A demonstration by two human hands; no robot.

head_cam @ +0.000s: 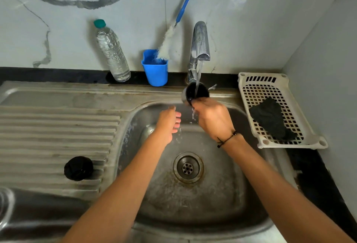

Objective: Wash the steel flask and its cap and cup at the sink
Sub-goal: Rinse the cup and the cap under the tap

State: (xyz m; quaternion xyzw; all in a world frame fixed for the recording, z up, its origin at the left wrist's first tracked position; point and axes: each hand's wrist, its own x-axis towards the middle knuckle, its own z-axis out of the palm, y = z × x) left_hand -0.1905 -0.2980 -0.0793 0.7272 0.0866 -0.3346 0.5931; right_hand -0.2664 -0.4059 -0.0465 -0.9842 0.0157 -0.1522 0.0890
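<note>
My right hand (213,119) grips the steel cup (196,92), dark inside, and holds it up under the tap (200,47). Water runs from the tap into the cup and splashes out. My left hand (169,122) hangs over the sink basin (222,194) with loosely curled fingers, holding nothing, just left of the falling water. The black cap (78,168) lies on the ribbed drainboard (48,126) to the left. A blurred steel shape, maybe the flask (5,208), shows at the bottom left edge.
A clear plastic bottle (113,53) and a blue holder (155,68) with a bottle brush (173,34) stand at the back wall. A white basket (257,88) with a dark scrub pad (270,119) sits right of the basin. The drain (188,167) is mid-basin.
</note>
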